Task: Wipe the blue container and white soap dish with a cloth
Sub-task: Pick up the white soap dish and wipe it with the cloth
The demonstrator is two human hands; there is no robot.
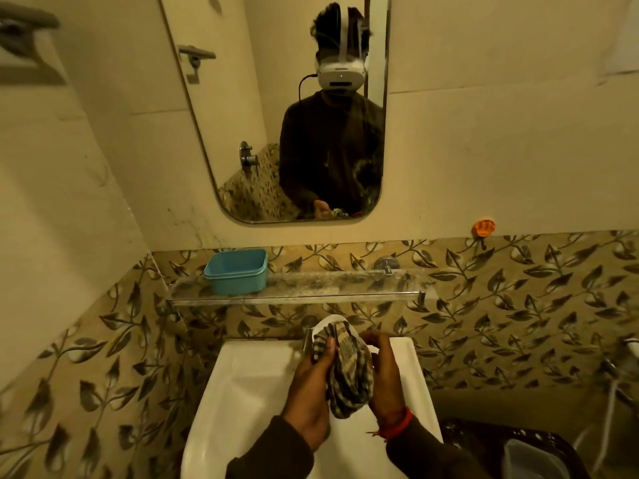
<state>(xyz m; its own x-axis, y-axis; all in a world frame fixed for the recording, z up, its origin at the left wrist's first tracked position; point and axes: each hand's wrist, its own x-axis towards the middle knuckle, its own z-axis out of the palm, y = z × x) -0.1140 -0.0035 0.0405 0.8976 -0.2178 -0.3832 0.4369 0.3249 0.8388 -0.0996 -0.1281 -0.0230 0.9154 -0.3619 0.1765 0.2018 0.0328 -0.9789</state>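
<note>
The blue container [237, 271] stands upright on the left part of a glass shelf [311, 292] above the sink. Over the white sink [242, 392] I hold the white soap dish [328, 321]; only its upper rim shows behind a checked cloth [349, 371]. My left hand [311, 388] grips the dish and cloth from the left, thumb pressing the cloth onto it. From the right, my right hand [383, 378] closes on the cloth, a red thread around its wrist. The cloth hangs down between both hands.
A mirror [294, 115] on the wall reflects a person with a headset. An orange hook [484, 227] sticks to the wall at right. A tap [306, 335] sits behind the hands. A dark bin [518, 451] stands at lower right.
</note>
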